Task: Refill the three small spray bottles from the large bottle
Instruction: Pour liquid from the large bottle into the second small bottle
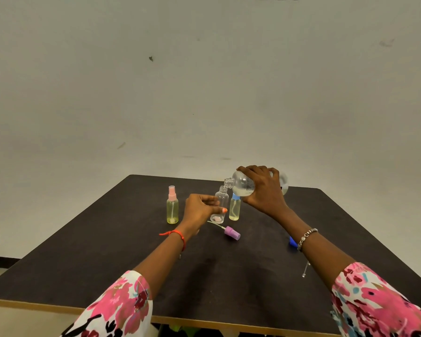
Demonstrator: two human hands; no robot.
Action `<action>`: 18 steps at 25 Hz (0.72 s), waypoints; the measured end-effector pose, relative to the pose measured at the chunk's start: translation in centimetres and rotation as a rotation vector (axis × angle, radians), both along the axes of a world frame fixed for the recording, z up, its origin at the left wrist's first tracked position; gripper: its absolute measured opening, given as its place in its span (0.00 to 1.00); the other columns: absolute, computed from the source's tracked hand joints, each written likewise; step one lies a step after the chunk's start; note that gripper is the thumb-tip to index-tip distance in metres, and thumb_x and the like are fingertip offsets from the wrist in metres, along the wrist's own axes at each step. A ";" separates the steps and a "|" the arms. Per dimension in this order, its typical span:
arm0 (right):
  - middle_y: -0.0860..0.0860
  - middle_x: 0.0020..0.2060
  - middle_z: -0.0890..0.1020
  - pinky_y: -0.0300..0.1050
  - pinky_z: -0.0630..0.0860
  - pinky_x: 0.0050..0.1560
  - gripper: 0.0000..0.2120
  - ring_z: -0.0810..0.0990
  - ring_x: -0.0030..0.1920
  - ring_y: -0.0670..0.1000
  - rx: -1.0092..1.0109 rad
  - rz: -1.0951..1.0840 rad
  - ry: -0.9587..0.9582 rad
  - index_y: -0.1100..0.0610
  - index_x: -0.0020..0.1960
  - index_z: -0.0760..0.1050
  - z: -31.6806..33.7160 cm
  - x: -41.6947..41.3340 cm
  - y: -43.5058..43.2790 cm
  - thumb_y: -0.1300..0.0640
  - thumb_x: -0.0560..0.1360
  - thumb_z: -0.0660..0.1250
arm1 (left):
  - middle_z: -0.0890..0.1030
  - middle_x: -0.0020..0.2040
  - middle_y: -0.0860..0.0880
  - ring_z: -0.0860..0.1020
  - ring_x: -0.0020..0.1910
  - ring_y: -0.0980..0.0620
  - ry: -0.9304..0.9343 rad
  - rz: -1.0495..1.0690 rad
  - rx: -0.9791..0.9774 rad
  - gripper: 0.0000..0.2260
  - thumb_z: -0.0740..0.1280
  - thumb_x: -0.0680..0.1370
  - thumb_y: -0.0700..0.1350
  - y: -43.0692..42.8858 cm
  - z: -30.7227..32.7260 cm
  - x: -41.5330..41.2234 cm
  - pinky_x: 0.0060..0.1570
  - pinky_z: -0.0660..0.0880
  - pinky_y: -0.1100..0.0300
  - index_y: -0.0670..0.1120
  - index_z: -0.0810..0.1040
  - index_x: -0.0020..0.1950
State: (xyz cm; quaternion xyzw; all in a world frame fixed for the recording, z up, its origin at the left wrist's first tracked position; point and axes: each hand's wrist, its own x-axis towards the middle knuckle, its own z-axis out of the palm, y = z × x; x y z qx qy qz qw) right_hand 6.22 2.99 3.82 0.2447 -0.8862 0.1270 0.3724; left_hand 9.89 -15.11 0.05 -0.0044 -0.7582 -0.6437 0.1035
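One dark matte bench [131, 263] fills the lower half of the frame. Just right of centre, the large clear plastic bottle [244, 187] is tipped nearly level. Its open mouth points left, just above the neck of the uncapped clear small spray bottle [222, 199].

The right hand [265, 193] wraps the large bottle, fingers [253, 170] curled over its top. The left hand [198, 210] pinches the small bottle's body between thumb and fingers. That bottle stands on the bench and looks nearly empty to me. I cannot make out a stream.

Guiding this pour, I would keep the two mouths lined up, tip slowly and hold the small bottle upright, since that narrow neck invites spills.

To its left stands the pink-capped small bottle of yellowish liquid [172, 210], and just to its right the blue-capped small bottle [234, 209]. Both look filled. Lower in the frame lies the purple spray cap with its dip tube [232, 233], and a small blue cap [292, 241] peeks from behind the right wrist.
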 end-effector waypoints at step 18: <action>0.51 0.56 0.78 0.55 0.61 0.61 0.29 0.75 0.57 0.54 0.013 0.007 -0.013 0.51 0.63 0.72 0.0 0.4 0.2 0.50 0.63 0.74 | 0.83 0.47 0.44 0.81 0.46 0.51 0.001 0.006 0.017 0.19 0.77 0.62 0.36 0.1 -0.5 -0.3 0.48 0.79 0.57 0.40 0.80 0.52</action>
